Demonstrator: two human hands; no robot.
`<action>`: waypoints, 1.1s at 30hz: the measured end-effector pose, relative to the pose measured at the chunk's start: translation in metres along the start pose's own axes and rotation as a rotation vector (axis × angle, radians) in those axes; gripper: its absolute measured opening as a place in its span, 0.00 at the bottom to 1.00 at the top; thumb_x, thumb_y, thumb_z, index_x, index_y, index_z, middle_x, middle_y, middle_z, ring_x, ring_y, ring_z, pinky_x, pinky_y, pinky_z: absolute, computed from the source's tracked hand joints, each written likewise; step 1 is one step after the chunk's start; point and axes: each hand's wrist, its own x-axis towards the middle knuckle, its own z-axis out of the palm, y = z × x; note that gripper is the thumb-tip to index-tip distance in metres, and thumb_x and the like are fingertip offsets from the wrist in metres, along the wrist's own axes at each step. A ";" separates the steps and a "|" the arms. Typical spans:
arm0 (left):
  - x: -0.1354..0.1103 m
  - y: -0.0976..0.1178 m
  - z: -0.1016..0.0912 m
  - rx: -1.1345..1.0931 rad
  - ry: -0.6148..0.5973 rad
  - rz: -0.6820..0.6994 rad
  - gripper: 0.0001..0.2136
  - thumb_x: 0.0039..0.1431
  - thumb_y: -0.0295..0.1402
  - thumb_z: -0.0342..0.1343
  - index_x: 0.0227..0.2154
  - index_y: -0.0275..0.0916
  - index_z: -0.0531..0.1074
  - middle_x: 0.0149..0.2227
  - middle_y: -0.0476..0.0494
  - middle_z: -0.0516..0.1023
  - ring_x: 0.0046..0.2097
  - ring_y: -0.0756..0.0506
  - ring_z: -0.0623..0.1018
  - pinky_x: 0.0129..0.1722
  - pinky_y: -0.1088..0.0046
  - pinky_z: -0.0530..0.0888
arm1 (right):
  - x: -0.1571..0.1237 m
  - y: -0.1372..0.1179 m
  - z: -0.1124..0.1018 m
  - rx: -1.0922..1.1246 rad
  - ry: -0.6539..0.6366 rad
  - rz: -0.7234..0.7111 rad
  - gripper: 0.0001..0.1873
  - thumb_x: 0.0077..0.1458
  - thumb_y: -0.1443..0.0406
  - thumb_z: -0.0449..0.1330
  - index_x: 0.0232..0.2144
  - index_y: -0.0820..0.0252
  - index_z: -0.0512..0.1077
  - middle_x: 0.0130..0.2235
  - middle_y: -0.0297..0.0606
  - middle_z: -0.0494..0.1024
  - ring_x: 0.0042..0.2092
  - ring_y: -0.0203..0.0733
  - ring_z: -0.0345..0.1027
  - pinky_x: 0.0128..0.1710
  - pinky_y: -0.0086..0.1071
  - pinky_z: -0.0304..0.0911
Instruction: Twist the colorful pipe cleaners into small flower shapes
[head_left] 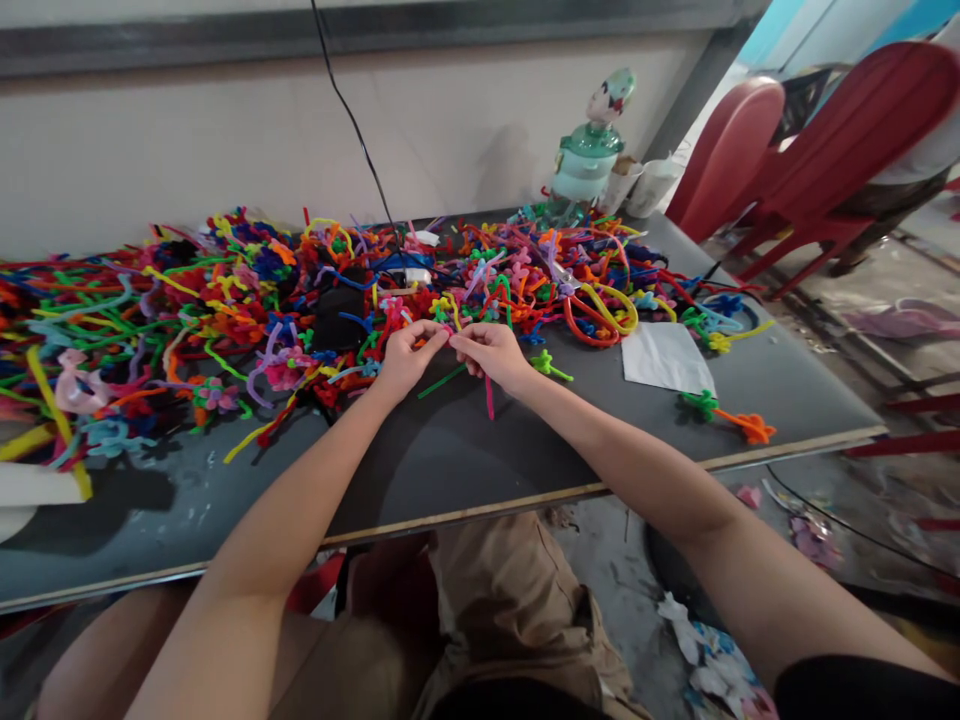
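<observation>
My left hand [409,356] and my right hand [492,355] meet fingertip to fingertip above the dark table, both pinched closed. Between them is a small piece of pink pipe cleaner, mostly hidden by the fingers. A straight pink pipe cleaner [490,398] hangs down below my right hand and looks like part of the same piece. Just under the hands a dark green pipe cleaner [441,382] lies on the table. Right of my right hand rests a bright green pipe-cleaner flower [550,365]. Behind both hands spreads a heap of coloured pipe cleaners [247,270].
A teal-lidded bottle [589,160] and white paper cups [654,188] stand at the back right. White paper [666,358] and an orange pipe-cleaner flower [750,428] lie near the front edge. A black cable [349,115] hangs over the heap. Red chairs [847,150] stand beyond.
</observation>
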 end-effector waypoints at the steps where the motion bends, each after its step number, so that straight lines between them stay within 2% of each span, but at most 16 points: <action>1: 0.001 -0.001 -0.001 -0.007 -0.006 -0.004 0.18 0.54 0.50 0.58 0.32 0.38 0.75 0.26 0.48 0.73 0.25 0.52 0.67 0.25 0.75 0.64 | 0.001 0.000 -0.001 0.010 0.001 0.004 0.13 0.50 0.59 0.66 0.22 0.61 0.70 0.20 0.29 0.72 0.16 0.25 0.59 0.13 0.21 0.53; 6: 0.001 -0.006 -0.004 -0.008 0.009 0.058 0.24 0.62 0.53 0.48 0.50 0.40 0.72 0.33 0.44 0.78 0.26 0.52 0.69 0.22 0.76 0.64 | 0.006 0.001 -0.003 0.091 0.027 0.048 0.12 0.51 0.60 0.64 0.21 0.61 0.71 0.21 0.30 0.72 0.16 0.25 0.60 0.13 0.21 0.54; 8: -0.001 -0.004 -0.005 0.066 0.015 0.107 0.26 0.64 0.54 0.44 0.52 0.41 0.71 0.36 0.42 0.79 0.27 0.51 0.70 0.24 0.75 0.65 | 0.007 0.001 -0.003 0.083 0.024 0.052 0.10 0.50 0.61 0.65 0.23 0.61 0.73 0.20 0.30 0.72 0.16 0.25 0.59 0.13 0.21 0.54; 11: -0.003 -0.001 -0.004 0.189 0.004 0.126 0.24 0.63 0.53 0.48 0.51 0.41 0.73 0.39 0.43 0.80 0.28 0.51 0.72 0.26 0.75 0.67 | 0.008 0.002 -0.002 0.044 0.015 0.048 0.11 0.49 0.59 0.66 0.23 0.61 0.74 0.20 0.30 0.72 0.16 0.25 0.58 0.13 0.21 0.54; 14: -0.002 0.000 -0.003 0.244 0.029 0.107 0.20 0.58 0.49 0.57 0.42 0.38 0.77 0.36 0.43 0.81 0.33 0.48 0.76 0.31 0.74 0.70 | 0.009 0.005 -0.003 0.027 -0.012 0.031 0.16 0.50 0.54 0.65 0.23 0.62 0.75 0.21 0.33 0.75 0.17 0.26 0.60 0.14 0.22 0.57; 16: 0.000 -0.002 -0.004 0.237 0.058 0.079 0.16 0.57 0.46 0.58 0.35 0.37 0.78 0.33 0.44 0.81 0.33 0.47 0.77 0.33 0.73 0.71 | 0.011 0.006 -0.005 0.002 -0.057 0.019 0.22 0.52 0.50 0.63 0.22 0.63 0.74 0.22 0.36 0.76 0.18 0.28 0.63 0.14 0.23 0.58; 18: 0.002 -0.003 -0.005 0.211 0.100 0.055 0.14 0.57 0.44 0.58 0.32 0.37 0.78 0.32 0.44 0.81 0.32 0.47 0.77 0.34 0.72 0.71 | 0.012 0.007 -0.007 -0.037 -0.095 0.007 0.24 0.52 0.48 0.62 0.21 0.64 0.74 0.21 0.37 0.76 0.18 0.29 0.64 0.14 0.23 0.58; 22: 0.003 -0.005 -0.005 0.152 0.153 0.031 0.13 0.56 0.43 0.59 0.32 0.37 0.78 0.32 0.44 0.81 0.33 0.48 0.77 0.36 0.72 0.72 | 0.012 0.006 -0.009 -0.099 -0.114 -0.041 0.18 0.48 0.53 0.65 0.25 0.64 0.76 0.20 0.33 0.75 0.18 0.28 0.64 0.14 0.21 0.57; 28: 0.002 -0.007 -0.001 0.008 0.123 -0.028 0.17 0.56 0.45 0.57 0.40 0.36 0.77 0.34 0.43 0.81 0.32 0.49 0.77 0.31 0.75 0.72 | 0.012 0.006 -0.009 -0.079 -0.050 -0.090 0.13 0.51 0.58 0.63 0.24 0.62 0.73 0.21 0.32 0.74 0.18 0.27 0.63 0.16 0.22 0.57; 30: 0.003 -0.009 0.000 0.032 0.117 -0.021 0.16 0.55 0.44 0.59 0.39 0.36 0.77 0.35 0.43 0.81 0.33 0.49 0.77 0.31 0.75 0.72 | 0.014 0.008 -0.008 -0.087 -0.042 -0.091 0.13 0.51 0.57 0.62 0.25 0.62 0.73 0.21 0.31 0.73 0.18 0.28 0.62 0.17 0.23 0.55; 33: 0.004 -0.011 -0.001 0.129 0.125 -0.004 0.13 0.56 0.42 0.58 0.36 0.36 0.77 0.34 0.43 0.82 0.33 0.48 0.78 0.33 0.74 0.73 | 0.016 0.011 -0.009 -0.182 -0.048 -0.133 0.12 0.52 0.59 0.62 0.27 0.63 0.75 0.17 0.25 0.65 0.18 0.27 0.55 0.18 0.24 0.50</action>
